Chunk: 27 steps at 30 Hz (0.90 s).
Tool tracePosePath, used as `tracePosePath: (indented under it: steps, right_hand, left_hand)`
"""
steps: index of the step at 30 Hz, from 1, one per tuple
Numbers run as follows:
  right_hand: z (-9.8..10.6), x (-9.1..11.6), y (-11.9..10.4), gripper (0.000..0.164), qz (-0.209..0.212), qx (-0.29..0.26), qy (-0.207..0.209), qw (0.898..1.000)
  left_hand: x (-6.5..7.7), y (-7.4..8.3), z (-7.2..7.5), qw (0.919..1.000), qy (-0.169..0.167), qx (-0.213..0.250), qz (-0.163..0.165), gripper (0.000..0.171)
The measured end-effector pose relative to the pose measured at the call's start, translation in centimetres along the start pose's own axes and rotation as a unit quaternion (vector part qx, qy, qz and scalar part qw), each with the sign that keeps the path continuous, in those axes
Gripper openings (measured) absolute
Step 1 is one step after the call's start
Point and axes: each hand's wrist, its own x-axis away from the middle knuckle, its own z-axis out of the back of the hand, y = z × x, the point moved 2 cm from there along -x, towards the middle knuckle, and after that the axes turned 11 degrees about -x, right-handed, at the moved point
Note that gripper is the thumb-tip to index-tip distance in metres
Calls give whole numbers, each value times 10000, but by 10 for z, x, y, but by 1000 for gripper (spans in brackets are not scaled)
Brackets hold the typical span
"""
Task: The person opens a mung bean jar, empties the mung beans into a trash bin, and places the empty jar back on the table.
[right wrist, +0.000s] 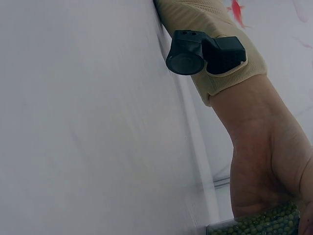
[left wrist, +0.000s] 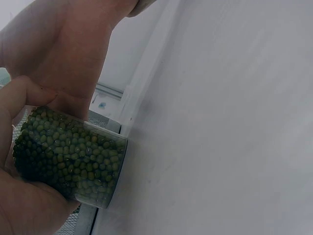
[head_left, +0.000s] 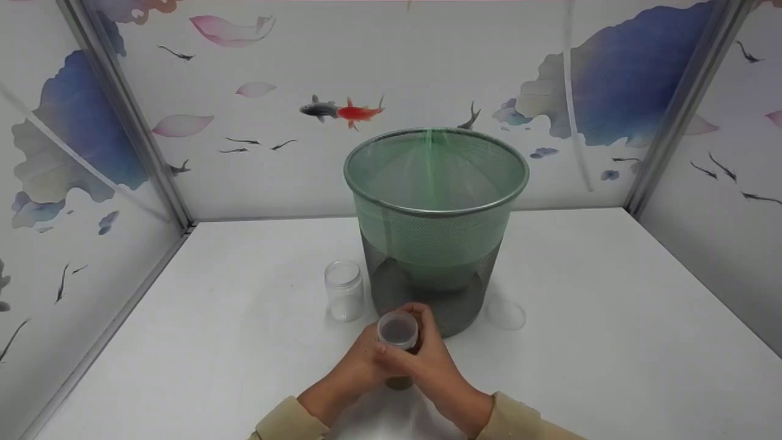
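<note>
Both of my hands hold a small clear jar of mung beans (head_left: 399, 383) upright, low in front of a mesh bin. Its translucent lid (head_left: 398, 330) faces up between the thumbs. My left hand (head_left: 361, 365) wraps the jar from the left side. From the right, my right hand (head_left: 435, 366) curls its fingers and thumb round the upper part near the lid. Green beans fill the jar (left wrist: 73, 154) in the left wrist view, its base close to the white table. In the right wrist view only part of the jar (right wrist: 264, 223) shows, beside my left hand (right wrist: 261, 166).
A wire mesh bin (head_left: 427, 241) with a green liner bag stands just beyond the hands. Left of it is an empty clear jar (head_left: 344, 293) without a lid. A clear round lid (head_left: 507, 315) lies right of the bin. Printed panels (head_left: 275, 171) enclose the white table (head_left: 611, 342).
</note>
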Motion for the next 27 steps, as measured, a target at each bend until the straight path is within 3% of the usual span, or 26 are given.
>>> tracePosePath:
  steps: [7, 17, 27]
  right_hand:
    - [0, 0, 0, 81, -44, 56, 23, 10000]
    - [0, 1, 0, 72, 43, 284, -65, 9996]
    - [0, 1, 1, 78, 86, 133, -55, 9999]
  left_hand:
    - [-1, -1, 1, 9999, 25, -145, 43, 61]
    - [2, -1, 0, 9999, -53, 61, -92, 60]
    - [2, 0, 0, 9999, -50, 101, -75, 61]
